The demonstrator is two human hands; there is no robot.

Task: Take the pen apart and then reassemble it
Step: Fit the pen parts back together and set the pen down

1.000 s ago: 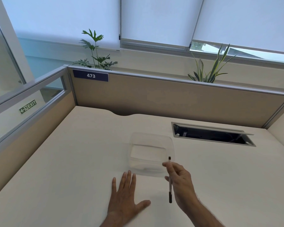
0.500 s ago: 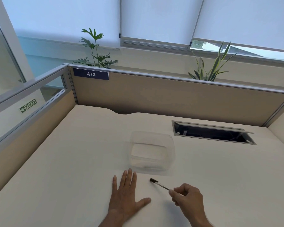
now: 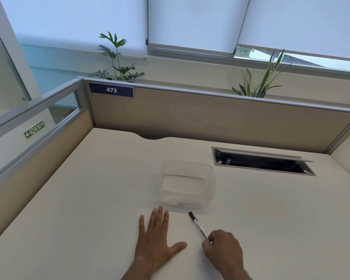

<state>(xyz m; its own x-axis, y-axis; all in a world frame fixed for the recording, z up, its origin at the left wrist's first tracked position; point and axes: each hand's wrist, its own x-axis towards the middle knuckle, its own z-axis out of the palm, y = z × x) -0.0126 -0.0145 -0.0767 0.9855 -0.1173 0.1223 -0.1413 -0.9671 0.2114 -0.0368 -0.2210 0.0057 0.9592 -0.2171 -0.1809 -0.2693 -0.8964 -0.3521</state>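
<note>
Head view, right hand (image 3: 223, 246) hides pen (image 3: 198, 227) lower end, wrists cropped

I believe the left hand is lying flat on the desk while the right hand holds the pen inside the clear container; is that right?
Not quite. The head view shows the pen outside the clear container, on the desk in front of it. The rest holds: the left hand lies flat, and the right hand holds the pen.
</note>
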